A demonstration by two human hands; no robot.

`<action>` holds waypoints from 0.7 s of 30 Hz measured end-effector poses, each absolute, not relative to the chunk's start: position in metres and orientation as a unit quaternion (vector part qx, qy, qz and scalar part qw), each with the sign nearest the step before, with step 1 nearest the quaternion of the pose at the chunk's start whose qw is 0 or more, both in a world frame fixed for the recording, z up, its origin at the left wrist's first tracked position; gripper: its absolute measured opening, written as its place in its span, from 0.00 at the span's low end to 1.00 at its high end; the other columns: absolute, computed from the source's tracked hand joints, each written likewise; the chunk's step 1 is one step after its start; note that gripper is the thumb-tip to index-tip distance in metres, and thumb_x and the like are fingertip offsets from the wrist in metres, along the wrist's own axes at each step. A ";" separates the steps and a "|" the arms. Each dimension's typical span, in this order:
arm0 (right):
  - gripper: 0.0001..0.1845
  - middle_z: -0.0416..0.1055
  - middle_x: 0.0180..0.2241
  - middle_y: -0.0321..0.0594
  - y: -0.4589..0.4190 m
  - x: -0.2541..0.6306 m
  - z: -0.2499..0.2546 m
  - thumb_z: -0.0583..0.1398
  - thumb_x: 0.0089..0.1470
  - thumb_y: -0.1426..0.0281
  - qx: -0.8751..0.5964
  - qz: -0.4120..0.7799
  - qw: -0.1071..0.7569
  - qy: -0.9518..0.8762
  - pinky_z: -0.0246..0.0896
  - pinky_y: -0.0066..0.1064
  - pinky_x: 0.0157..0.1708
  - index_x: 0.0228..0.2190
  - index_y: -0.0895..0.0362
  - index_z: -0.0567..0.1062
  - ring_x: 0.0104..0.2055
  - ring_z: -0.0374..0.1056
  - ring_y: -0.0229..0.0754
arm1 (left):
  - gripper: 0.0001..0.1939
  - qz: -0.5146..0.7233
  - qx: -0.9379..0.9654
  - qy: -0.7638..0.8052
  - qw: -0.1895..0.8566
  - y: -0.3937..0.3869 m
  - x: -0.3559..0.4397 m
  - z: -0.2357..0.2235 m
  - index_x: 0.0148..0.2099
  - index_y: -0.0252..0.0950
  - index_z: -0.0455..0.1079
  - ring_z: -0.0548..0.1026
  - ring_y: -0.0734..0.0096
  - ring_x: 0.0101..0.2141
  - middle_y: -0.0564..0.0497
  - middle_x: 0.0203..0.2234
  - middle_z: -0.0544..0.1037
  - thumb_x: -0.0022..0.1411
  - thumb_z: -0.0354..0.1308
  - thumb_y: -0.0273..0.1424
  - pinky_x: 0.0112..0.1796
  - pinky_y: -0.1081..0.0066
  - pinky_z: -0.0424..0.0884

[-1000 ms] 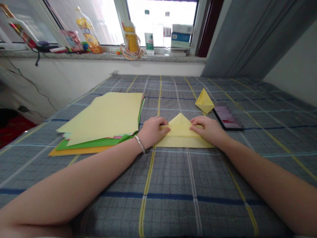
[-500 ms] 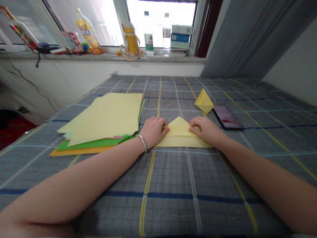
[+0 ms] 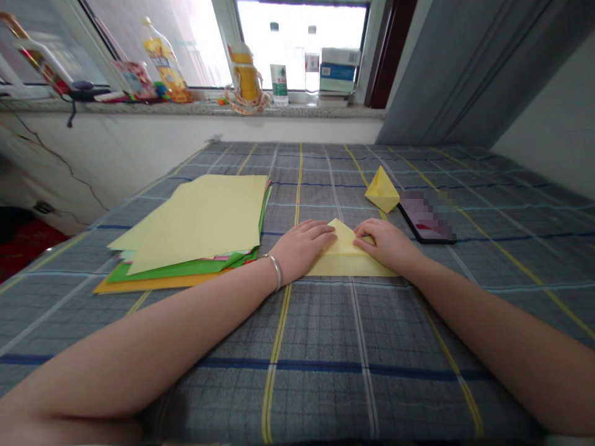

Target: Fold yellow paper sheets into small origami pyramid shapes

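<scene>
A sheet of yellow paper [image 3: 349,263], folded to a peak at its far side with a straight band along its near edge, lies flat on the plaid cloth. My left hand [image 3: 304,248], with a silver bangle at the wrist, rests flat over the paper's left part, fingers stretched toward the peak. At the right slope my right hand [image 3: 383,241] has its thumb and fingers pinched on the paper's edge. The left corner of the paper is hidden under my left hand.
Left of my hands lies a stack of coloured paper [image 3: 204,217], yellow on top. A folded yellow paper shape [image 3: 383,191] stands beyond my right hand, beside a phone [image 3: 427,217]. Bottles and boxes line the windowsill [image 3: 195,108] behind the plaid cloth [image 3: 320,328].
My left hand has slid right and opened from a pinch at the left edge to lie flat over the paper. My right hand has barely moved.
</scene>
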State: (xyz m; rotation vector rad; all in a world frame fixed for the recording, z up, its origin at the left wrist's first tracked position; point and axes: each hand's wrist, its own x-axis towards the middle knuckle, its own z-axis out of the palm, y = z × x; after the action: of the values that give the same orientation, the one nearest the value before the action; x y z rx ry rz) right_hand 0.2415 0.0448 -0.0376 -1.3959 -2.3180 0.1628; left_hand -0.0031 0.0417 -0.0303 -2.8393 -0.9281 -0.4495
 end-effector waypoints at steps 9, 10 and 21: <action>0.04 0.72 0.38 0.44 0.045 0.240 -0.037 0.59 0.54 0.70 -0.502 0.068 0.237 -0.829 0.61 0.37 0.47 0.30 0.57 0.73 0.43 0.68 0.44 | 0.28 -0.015 -0.976 -0.216 -0.030 0.038 -0.005 -0.025 0.69 0.38 0.44 0.48 0.64 0.66 0.51 0.67 0.51 0.71 0.39 0.40 0.64 0.57 0.43; 0.04 0.72 0.38 0.45 0.045 0.241 -0.035 0.60 0.54 0.70 -0.512 0.072 0.236 -0.823 0.62 0.36 0.46 0.30 0.57 0.74 0.42 0.68 0.44 | 0.29 -0.008 -0.976 -0.216 -0.032 0.038 -0.005 -0.024 0.70 0.38 0.43 0.47 0.64 0.66 0.51 0.67 0.49 0.71 0.39 0.41 0.64 0.57 0.44; 0.15 0.74 0.33 0.40 0.057 0.288 -0.012 0.64 0.48 0.60 -0.615 0.337 0.131 -0.701 0.62 0.30 0.33 0.37 0.55 0.75 0.34 0.69 0.40 | 0.31 0.016 -0.971 -0.234 -0.033 0.037 -0.004 -0.022 0.70 0.39 0.41 0.45 0.64 0.67 0.53 0.68 0.46 0.71 0.38 0.44 0.64 0.59 0.40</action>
State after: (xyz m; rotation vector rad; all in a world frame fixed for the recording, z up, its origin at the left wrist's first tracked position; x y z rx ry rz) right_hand 0.2882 0.0569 -0.0122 -1.7867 -2.0355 0.9781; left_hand -0.0038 0.0370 -0.0221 -3.1175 -0.7522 0.0515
